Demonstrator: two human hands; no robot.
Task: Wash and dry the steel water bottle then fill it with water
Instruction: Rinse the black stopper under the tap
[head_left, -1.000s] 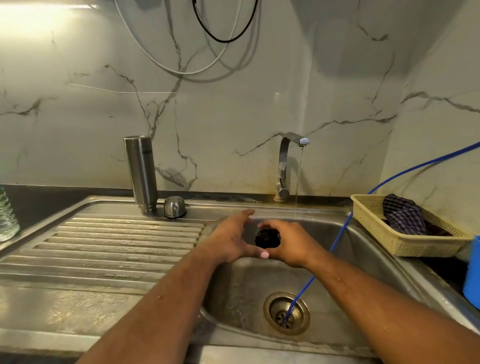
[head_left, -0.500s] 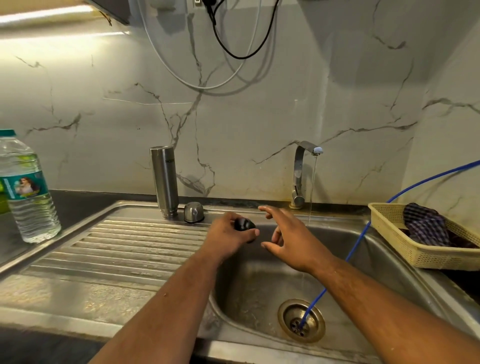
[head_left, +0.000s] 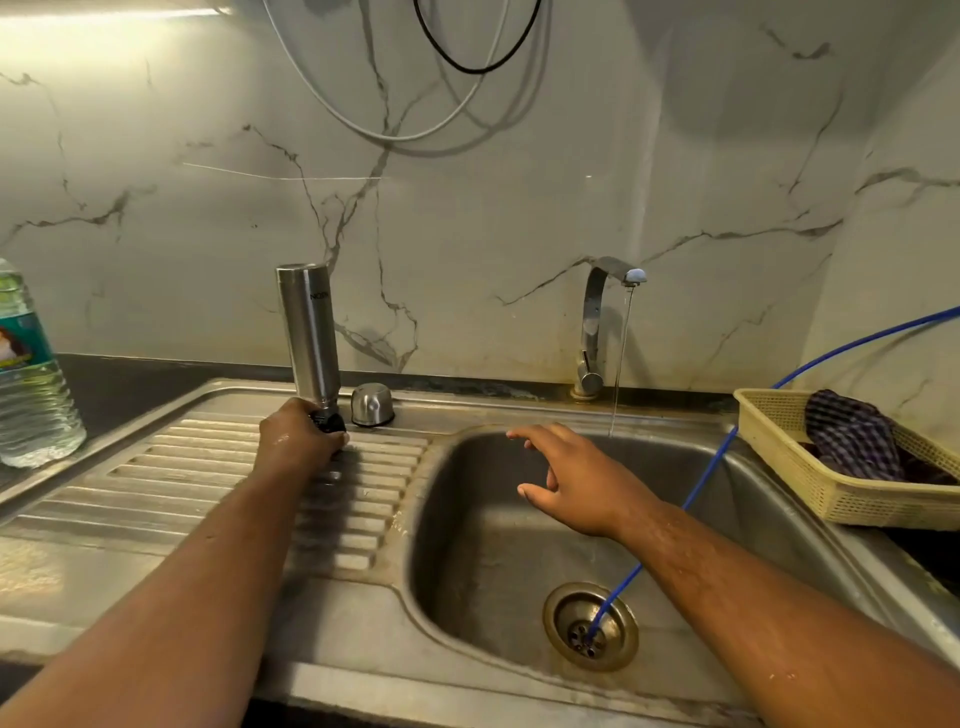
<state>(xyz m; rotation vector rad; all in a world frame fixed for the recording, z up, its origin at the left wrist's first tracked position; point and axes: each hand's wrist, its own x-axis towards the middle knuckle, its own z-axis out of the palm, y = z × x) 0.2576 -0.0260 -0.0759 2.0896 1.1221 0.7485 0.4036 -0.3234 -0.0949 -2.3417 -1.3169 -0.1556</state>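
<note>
Hands reach out over the sink (head_left: 467, 551). The left hand (head_left: 298, 439) is curled round a small black piece (head_left: 328, 422) at the foot of the steel water bottle (head_left: 310, 332), which stands upright, narrow end down, at the back of the drainboard (head_left: 182, 483). The right hand (head_left: 569, 480) hovers over the basin, fingers spread, holding nothing. A steel cap (head_left: 372, 405) sits just beside the bottle. The tap (head_left: 597, 317) runs a thin stream. A blue hose (head_left: 696, 493) passes behind the right forearm into the drain (head_left: 563, 623). On the right a basket (head_left: 810, 483) holds a checked cloth (head_left: 852, 441); on the dark worktop (head_left: 135, 379) at the left stands a plastic bottle (head_left: 31, 384) with water.
</note>
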